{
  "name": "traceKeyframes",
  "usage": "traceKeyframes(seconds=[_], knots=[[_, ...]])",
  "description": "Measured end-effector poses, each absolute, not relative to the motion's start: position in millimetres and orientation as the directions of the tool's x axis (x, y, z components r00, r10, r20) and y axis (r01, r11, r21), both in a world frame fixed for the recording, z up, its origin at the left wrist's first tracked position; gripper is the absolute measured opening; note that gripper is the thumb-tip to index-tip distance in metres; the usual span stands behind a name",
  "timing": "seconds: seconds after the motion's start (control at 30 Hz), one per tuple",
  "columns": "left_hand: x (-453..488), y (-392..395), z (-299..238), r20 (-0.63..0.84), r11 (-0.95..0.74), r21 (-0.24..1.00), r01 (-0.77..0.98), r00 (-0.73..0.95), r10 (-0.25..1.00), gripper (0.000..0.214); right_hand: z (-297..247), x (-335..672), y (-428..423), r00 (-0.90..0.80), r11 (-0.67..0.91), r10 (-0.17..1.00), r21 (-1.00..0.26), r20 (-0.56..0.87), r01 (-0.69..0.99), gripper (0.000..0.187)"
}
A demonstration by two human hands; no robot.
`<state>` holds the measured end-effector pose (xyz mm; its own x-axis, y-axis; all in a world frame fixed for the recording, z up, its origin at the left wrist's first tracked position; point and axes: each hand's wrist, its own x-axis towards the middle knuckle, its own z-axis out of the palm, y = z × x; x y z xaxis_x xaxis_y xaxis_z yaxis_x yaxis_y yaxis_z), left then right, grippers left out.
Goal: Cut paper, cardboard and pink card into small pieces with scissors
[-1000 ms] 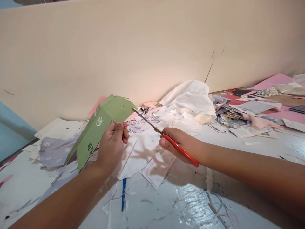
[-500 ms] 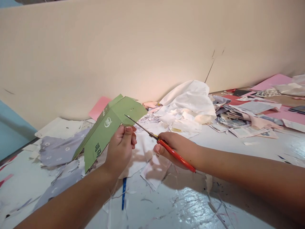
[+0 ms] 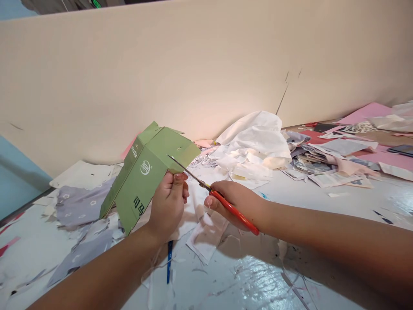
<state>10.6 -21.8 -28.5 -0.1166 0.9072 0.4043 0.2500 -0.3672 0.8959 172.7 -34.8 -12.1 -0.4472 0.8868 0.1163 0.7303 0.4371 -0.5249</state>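
Note:
My left hand [image 3: 169, 202] is closed on the lower right edge of a flattened green cardboard box [image 3: 146, 165] with a white logo and dark print, held tilted above the table. My right hand [image 3: 237, 202] grips red-handled scissors [image 3: 222, 202]. Their thin metal blades [image 3: 185, 170] point up and left and lie across the box's right panel, just above my left thumb.
Paper scraps and cut pieces litter the white table [image 3: 251, 275]. A heap of white paper [image 3: 254, 142] lies behind my hands, with printed and pink sheets [image 3: 338, 155] at right. Grey patterned paper [image 3: 75, 202] lies at left. A blue pen [image 3: 169, 260] rests below my left wrist. A beige board [image 3: 193, 64] closes off the back.
My left hand brought the green box to the right and turned it slightly. My right hand moved the scissors left, so the blades now reach onto the box's panel.

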Motion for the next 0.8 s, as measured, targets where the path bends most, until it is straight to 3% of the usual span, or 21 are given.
traceKeyframes(seconds=[0.8], knots=[[10.1,-23.8,-27.9,0.372,-0.345,0.917,0.199,-0.121,0.92,0.03,-18.7,178.1,-31.8,-0.438,0.439,0.888,-0.539,0.139,0.719,0.051]])
